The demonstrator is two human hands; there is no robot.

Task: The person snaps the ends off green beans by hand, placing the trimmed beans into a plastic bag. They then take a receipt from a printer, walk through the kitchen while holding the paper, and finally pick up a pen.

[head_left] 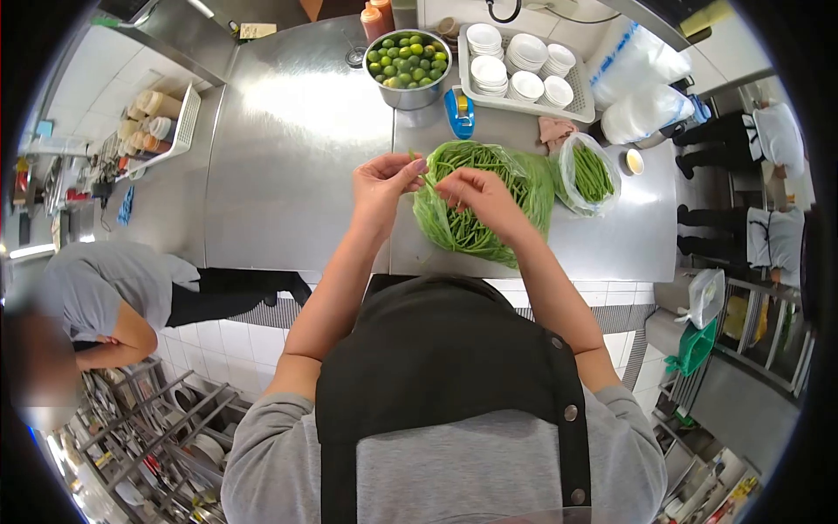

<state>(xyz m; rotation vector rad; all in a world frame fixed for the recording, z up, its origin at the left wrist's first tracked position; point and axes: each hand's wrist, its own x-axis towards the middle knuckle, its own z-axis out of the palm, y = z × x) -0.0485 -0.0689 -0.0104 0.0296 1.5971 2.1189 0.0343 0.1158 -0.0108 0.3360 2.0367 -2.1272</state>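
My left hand (386, 177) pinches a thin green bean (426, 180) between thumb and fingers. Close to its right, my right hand (478, 190) has its fingers pinched together at the bean's lower end; the exact contact is too small to see clearly. Both hands hover over the left edge of an open green plastic bag (426, 225), which is filled with a heap of long green beans (476, 231). To the right stands a smaller clear plastic bag (567, 188) with green beans (594, 173) lined up in it.
Behind the bags are a metal pot of green limes (408, 65), a blue tape dispenser (459, 113) and a white tray (572, 111) of stacked small bowls (526, 86). A small cup (633, 161) sits at the right. A co-worker (122, 288) bends at the left; other people stand far right.
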